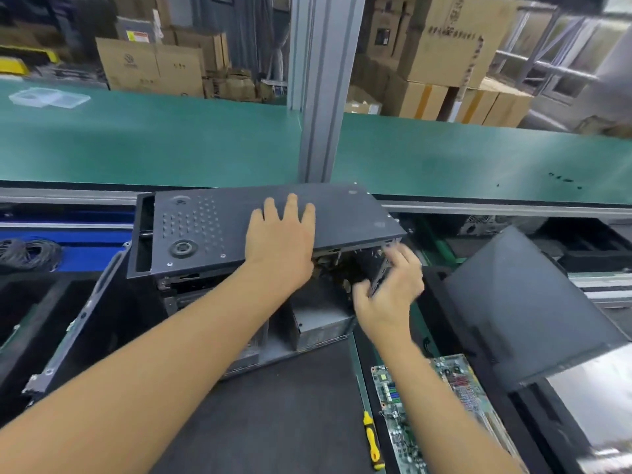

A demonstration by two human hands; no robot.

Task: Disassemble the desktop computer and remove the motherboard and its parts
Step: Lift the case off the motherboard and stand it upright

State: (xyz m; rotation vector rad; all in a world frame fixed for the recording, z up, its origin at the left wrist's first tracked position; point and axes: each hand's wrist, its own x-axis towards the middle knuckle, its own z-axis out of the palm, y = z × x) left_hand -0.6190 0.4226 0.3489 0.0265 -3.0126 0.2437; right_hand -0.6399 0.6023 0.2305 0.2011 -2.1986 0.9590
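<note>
A black desktop computer case [212,224] stands on its side on the dark mat, its open side facing me. My left hand [280,234] lies flat on the case's top panel with fingers spread. At the case's right opening, my right hand [390,285] grips a thin dark part [379,275]; it is blurred and I cannot tell what it is. A green motherboard [455,381] lies on the bench at the lower right, partly under my right forearm.
A yellow-handled screwdriver [371,439] lies beside the motherboard. A black case panel [519,302] leans at the right. A metal upright post [321,87] rises behind the case. Black cables [27,251] sit at the left on a blue tray. Cardboard boxes stand beyond the green conveyor [171,142].
</note>
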